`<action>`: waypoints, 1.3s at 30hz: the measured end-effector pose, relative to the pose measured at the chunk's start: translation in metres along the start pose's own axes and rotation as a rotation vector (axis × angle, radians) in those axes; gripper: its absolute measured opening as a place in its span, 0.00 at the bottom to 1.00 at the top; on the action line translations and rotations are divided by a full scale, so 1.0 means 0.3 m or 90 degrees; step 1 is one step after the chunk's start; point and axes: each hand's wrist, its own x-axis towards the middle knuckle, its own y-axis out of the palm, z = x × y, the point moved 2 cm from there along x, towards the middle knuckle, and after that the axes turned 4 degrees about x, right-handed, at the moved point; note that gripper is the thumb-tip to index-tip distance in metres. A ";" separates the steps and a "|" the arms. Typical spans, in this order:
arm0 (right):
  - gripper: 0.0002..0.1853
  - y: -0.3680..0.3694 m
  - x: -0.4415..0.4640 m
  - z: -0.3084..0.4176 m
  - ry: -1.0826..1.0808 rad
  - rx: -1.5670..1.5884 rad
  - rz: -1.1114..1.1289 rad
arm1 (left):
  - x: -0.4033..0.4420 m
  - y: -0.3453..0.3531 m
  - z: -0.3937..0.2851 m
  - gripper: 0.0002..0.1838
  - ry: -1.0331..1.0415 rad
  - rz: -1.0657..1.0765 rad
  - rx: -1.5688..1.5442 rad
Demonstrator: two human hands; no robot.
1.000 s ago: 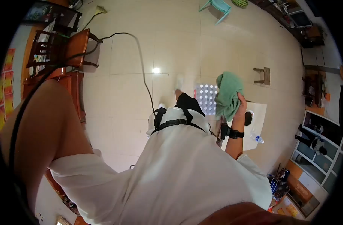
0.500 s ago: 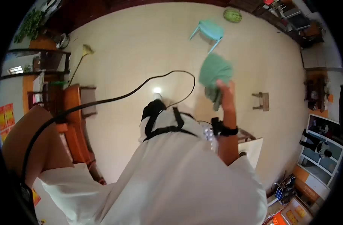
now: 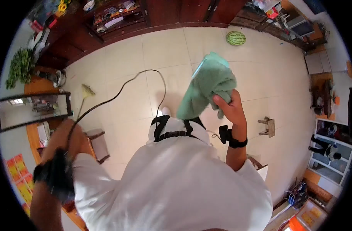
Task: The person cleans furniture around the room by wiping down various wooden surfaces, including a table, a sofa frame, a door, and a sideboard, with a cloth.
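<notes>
My right hand (image 3: pixel 230 107) is closed on a green cloth (image 3: pixel 207 90), which hangs bunched to the left of the fingers, well above the floor. Behind the cloth shows part of a turquoise stool (image 3: pixel 217 58); most of the stool is hidden. A black strap with a small box sits on my right wrist. On the left, my arm is bent, with a blurred black strap around it. Past that strap only skin of my left hand or wrist (image 3: pixel 45 210) shows at the lower left; its fingers are out of sight.
A black cable (image 3: pixel 124 82) loops in front of me. A watermelon (image 3: pixel 235 38) lies on the floor near dark cabinets (image 3: pixel 176 13). To the right stands a small wooden stool (image 3: pixel 267 127). At the left are a broom (image 3: pixel 87 91) and a chair (image 3: pixel 98 145).
My view has tilted up, showing more of the cabinets. The cloth has swung left and lower in view, still in my right hand. My left arm has come inward, its strap now visible.
</notes>
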 end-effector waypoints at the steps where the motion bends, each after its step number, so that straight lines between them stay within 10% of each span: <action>1: 0.15 0.009 0.075 0.011 -0.001 -0.049 -0.023 | -0.028 0.018 0.113 0.44 -0.069 -0.016 -0.016; 7: 0.17 -0.018 0.503 0.072 -0.183 -0.168 0.206 | -0.455 0.501 0.741 0.48 -0.624 0.214 -0.145; 14: 0.21 -0.266 1.157 0.116 -0.113 -0.297 0.148 | -0.941 0.983 1.354 0.29 -0.888 0.377 -0.332; 18: 0.20 -0.395 1.511 0.021 -0.189 -0.316 0.110 | -1.079 1.011 1.750 0.22 -1.119 0.122 -0.247; 20: 0.27 -0.456 1.667 -0.149 0.084 -0.251 0.153 | -1.107 0.982 1.897 0.22 -1.384 -0.155 -0.523; 24: 0.30 -0.486 1.926 -0.304 0.111 -0.238 0.101 | -1.123 0.960 2.255 0.24 -1.195 -0.511 -0.579; 30: 0.40 -0.466 2.368 -0.439 -0.051 -0.480 0.251 | -1.193 0.864 2.816 0.20 -1.180 -0.577 -0.356; 35: 0.48 -0.383 2.834 -0.467 -0.086 -0.516 0.174 | -1.490 0.878 3.404 0.47 -1.143 -0.211 0.207; 39: 0.50 -0.364 3.152 -0.412 -0.087 -0.686 0.230 | -1.467 0.961 3.680 0.56 -1.277 0.173 0.223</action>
